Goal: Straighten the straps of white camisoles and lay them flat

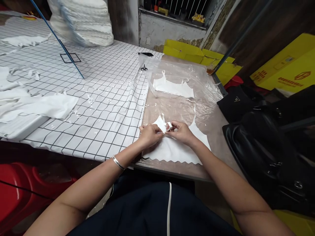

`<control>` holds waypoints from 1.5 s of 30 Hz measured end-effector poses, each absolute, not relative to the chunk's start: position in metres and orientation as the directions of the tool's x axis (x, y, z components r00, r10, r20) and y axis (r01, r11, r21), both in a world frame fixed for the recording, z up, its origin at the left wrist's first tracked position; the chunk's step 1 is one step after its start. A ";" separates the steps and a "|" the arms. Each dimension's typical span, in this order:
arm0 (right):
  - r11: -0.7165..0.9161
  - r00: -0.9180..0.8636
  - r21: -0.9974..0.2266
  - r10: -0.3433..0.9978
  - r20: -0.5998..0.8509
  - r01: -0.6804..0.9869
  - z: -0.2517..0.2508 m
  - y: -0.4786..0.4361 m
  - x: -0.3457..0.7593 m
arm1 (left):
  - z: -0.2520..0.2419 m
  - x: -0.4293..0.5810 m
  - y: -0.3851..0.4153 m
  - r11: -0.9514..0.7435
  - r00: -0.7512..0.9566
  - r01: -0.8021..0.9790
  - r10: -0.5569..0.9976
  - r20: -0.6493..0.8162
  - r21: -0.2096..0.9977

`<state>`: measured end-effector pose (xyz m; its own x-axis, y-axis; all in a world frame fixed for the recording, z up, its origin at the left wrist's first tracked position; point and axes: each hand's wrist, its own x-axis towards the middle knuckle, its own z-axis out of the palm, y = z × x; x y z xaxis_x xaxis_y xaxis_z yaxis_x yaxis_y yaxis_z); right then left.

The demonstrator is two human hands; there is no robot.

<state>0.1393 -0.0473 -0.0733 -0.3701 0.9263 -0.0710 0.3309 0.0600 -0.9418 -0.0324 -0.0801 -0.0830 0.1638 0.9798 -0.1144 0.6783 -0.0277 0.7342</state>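
Note:
A white camisole-shaped garment piece (177, 149) with a scalloped lower edge lies on the table in front of me. My left hand (150, 133) pinches its left strap area, fingers closed on the fabric. My right hand (180, 131) is closed on a small loop of the white strap (169, 126), held just above the garment. Both hands meet at the top left corner of the piece. A second white garment piece (172, 88) lies flat farther back on clear plastic sheeting (206, 88).
A white cloth with a black grid (103, 98) covers the table's left part, with white fabric scraps (36, 106) on it. Scissors (144, 68) lie at the back. A stack of white fabric (83, 19) stands far left. Black bags (265, 144) and yellow boxes (285, 65) sit at right.

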 end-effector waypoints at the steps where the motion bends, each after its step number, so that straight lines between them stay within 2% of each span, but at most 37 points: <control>1: 0.010 -0.374 -0.949 0.920 -0.114 0.315 -0.072 -0.048 0.139 | -0.083 -0.032 -0.085 -0.100 0.165 0.741 0.986 -0.036 0.664; 3: -0.165 -0.358 -0.958 0.902 -0.242 0.232 -0.068 -0.047 0.136 | -0.087 -0.034 -0.101 -0.294 0.239 0.837 0.955 0.175 0.461; 5: -0.372 -0.339 -0.925 0.863 -0.374 0.074 -0.060 -0.039 0.130 | -0.095 -0.039 -0.119 -0.498 0.418 0.825 0.856 0.303 0.268; 7: -0.532 -0.312 -0.839 0.821 -0.477 -0.116 -0.048 -0.021 0.121 | -0.105 -0.045 -0.137 -0.637 0.586 0.747 0.766 0.262 0.190; 9: -0.589 -0.264 -0.773 0.804 -0.533 -0.236 -0.037 0.004 0.110 | -0.113 -0.052 -0.149 -0.670 0.654 0.715 0.742 0.146 0.200; 10: -0.591 -0.233 -0.769 0.806 -0.544 -0.246 -0.034 0.017 0.105 | -0.115 -0.055 -0.152 -0.662 0.660 0.718 0.746 0.095 0.215; 13: -0.581 -0.178 -0.806 0.810 -0.559 -0.113 -0.034 0.053 0.090 | -0.115 -0.058 -0.155 -0.639 0.652 0.732 0.757 0.027 0.238; 20: -0.527 -0.086 -0.806 0.821 -0.565 0.269 -0.049 0.077 0.079 | -0.113 -0.051 -0.153 -0.619 0.625 0.759 0.780 0.042 0.203; 22: -0.393 -0.017 -0.818 0.898 -0.440 0.419 -0.039 0.067 0.098 | -0.114 -0.053 -0.155 -0.624 0.632 0.757 0.774 0.024 0.195; 23: -0.262 0.011 -0.813 0.954 -0.301 0.520 -0.034 0.058 0.113 | -0.113 -0.054 -0.156 -0.630 0.640 0.752 0.768 0.014 0.195; 24: -0.083 0.004 -0.768 0.995 -0.104 0.634 -0.031 0.043 0.132 | -0.111 -0.056 -0.156 -0.634 0.646 0.747 0.764 0.009 0.202; 25: 0.109 -0.044 -0.671 0.993 0.113 0.733 -0.031 0.024 0.152 | -0.108 -0.058 -0.153 -0.633 0.646 0.743 0.764 0.014 0.217; 26: 0.253 -0.110 -0.586 0.957 0.269 0.770 -0.035 0.002 0.173 | -0.103 -0.059 -0.148 -0.625 0.637 0.743 0.770 0.031 0.242; 27: 0.374 -0.194 -0.530 0.911 0.364 0.761 -0.043 -0.024 0.192 | -0.096 -0.058 -0.140 -0.607 0.618 0.746 0.784 0.056 0.275; 28: 0.470 -0.293 -0.484 0.870 0.397 0.738 -0.054 -0.052 0.208 | -0.089 -0.055 -0.129 -0.582 0.588 0.749 0.804 0.087 0.316; 30: 0.553 -0.468 -0.376 0.832 0.299 0.743 -0.080 -0.103 0.229 | -0.073 -0.037 -0.095 -0.529 0.523 0.743 0.841 0.139 0.410; 31: 0.554 -0.501 -0.328 0.832 0.237 0.765 -0.093 -0.123 0.233 | -0.067 -0.023 -0.076 -0.502 0.494 0.737 0.857 0.147 0.452; 34: 0.483 -0.468 -0.236 0.876 0.119 0.843 -0.113 -0.155 0.228 | -0.058 0.040 -0.019 -0.362 0.404 0.773 0.914 0.037 0.521; 36: 0.444 -0.427 -0.217 0.896 0.120 0.869 -0.114 -0.158 0.220 | -0.060 0.085 0.006 -0.279 0.362 0.827 0.929 -0.082 0.487; 39: 0.409 -0.382 -0.233 0.911 0.156 0.882 -0.108 -0.156 0.215 | -0.068 0.134 0.023 -0.279 0.347 0.874 0.932 -0.108 0.398; 40: 0.406 -0.374 -0.243 0.912 0.167 0.881 -0.107 -0.157 0.215 | -0.070 0.144 0.026 -0.254 0.329 0.865 0.938 -0.107 0.432; 42: 0.409 -0.372 -0.258 0.911 0.180 0.876 -0.107 -0.159 0.215 | -0.071 0.156 0.032 -0.113 0.267 0.779 0.950 -0.163 0.617; 44: 0.416 -0.379 -0.264 0.907 0.182 0.870 -0.109 -0.161 0.216 | -0.067 0.161 0.042 0.086 0.234 0.607 0.931 -0.281 0.790; 45: 0.419 -0.382 -0.265 0.906 0.181 0.868 -0.111 -0.162 0.217 | -0.064 0.162 0.048 0.172 0.244 0.522 0.908 -0.340 0.835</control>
